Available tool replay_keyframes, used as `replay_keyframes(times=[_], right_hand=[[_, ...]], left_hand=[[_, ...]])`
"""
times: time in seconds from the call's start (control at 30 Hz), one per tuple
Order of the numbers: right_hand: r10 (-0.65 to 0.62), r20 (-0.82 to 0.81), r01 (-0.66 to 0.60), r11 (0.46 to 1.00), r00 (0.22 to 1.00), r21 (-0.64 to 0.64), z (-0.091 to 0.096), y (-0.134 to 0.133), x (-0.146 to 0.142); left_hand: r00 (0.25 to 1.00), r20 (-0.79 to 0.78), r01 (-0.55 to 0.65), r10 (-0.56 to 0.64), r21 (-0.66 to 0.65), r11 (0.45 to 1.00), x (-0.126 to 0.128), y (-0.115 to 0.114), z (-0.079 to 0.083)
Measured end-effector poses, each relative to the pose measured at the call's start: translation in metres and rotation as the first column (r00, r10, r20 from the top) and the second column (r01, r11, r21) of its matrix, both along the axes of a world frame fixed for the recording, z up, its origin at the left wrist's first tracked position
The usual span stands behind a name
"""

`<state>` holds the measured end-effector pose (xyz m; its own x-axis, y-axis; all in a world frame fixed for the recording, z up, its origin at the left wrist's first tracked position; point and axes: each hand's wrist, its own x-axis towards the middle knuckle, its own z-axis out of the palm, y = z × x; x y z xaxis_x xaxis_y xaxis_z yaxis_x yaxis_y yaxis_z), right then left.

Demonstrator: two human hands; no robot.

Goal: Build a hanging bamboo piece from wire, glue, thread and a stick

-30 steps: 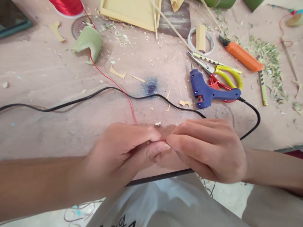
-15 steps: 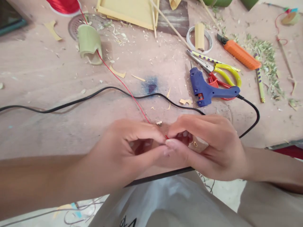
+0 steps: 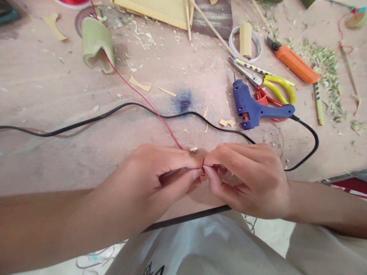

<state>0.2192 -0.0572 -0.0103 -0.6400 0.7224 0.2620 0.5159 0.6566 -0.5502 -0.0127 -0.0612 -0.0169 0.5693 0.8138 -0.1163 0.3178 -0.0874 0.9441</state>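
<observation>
A thin red thread (image 3: 137, 93) runs from the red spool (image 3: 73, 2) at the top left, past a green bamboo piece (image 3: 95, 44), down to my fingers. My left hand (image 3: 151, 179) and my right hand (image 3: 246, 179) meet fingertip to fingertip near the table's front edge. Both pinch the thread's end, which shows as a small red loop between the thumbs and forefingers. Whatever else sits inside the fingers is hidden.
A blue glue gun (image 3: 252, 109) lies right of centre, its black cord (image 3: 86, 122) crossing the table. Yellow and red scissors (image 3: 269, 86), an orange knife (image 3: 295, 65), a tape ring (image 3: 245, 44), a yellow frame (image 3: 160, 11), sticks and shavings lie beyond.
My fingers have shifted from a closed clasp to a fingertip pinch, exposing a red loop. The thread has pulled toward me and the green bamboo piece has rolled to the left.
</observation>
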Motion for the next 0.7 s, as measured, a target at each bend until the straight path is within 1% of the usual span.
replay_keyframes(times=[0.07, 0.1, 0.2, 0.27, 0.4, 0.5, 0.6, 0.7], right_hand=[[-0.013, 0.012, 0.013, 1.0, 1.0, -0.005, -0.0005, 0.0004, -0.0021], [-0.011, 0.014, 0.011, 1.0, 1.0, -0.007, -0.0006, 0.0006, -0.0027], [-0.004, 0.029, 0.004, 1.0, 1.0, 0.0, -0.0003, 0.0007, -0.0033], [0.0, 0.046, -0.001, 1.0, 0.999, 0.029, 0.0, 0.0003, -0.0028], [0.012, 0.085, -0.022, 0.993, 0.996, 0.114, 0.0009, -0.0004, -0.0019], [0.02, 0.124, -0.038, 0.988, 0.992, 0.147, 0.0017, -0.0002, -0.0026], [0.006, 0.155, -0.031, 0.987, 0.988, 0.161, 0.0013, -0.0001, -0.0038], [-0.017, 0.156, -0.01, 0.985, 0.988, 0.169, -0.0003, -0.0006, -0.0046]], left_hand=[[0.998, -0.013, 0.067, -0.067, 0.018, 0.998, -0.0007, 0.0021, 0.0006], [0.997, -0.018, 0.081, -0.081, 0.032, 0.996, -0.0006, 0.0031, 0.001], [0.999, -0.037, 0.024, -0.021, 0.069, 0.997, 0.0005, 0.0053, 0.0029], [0.998, -0.053, -0.016, 0.021, 0.084, 0.996, 0.0013, 0.0062, 0.004], [0.997, -0.071, -0.037, 0.043, 0.084, 0.996, 0.0034, 0.0073, 0.0033], [0.996, -0.069, -0.05, 0.058, 0.105, 0.993, 0.0053, 0.0079, 0.0011], [0.997, -0.07, -0.017, 0.025, 0.115, 0.993, 0.0051, 0.008, -0.0004], [0.998, -0.05, 0.052, -0.047, 0.112, 0.992, 0.0012, 0.0072, -0.0005]])
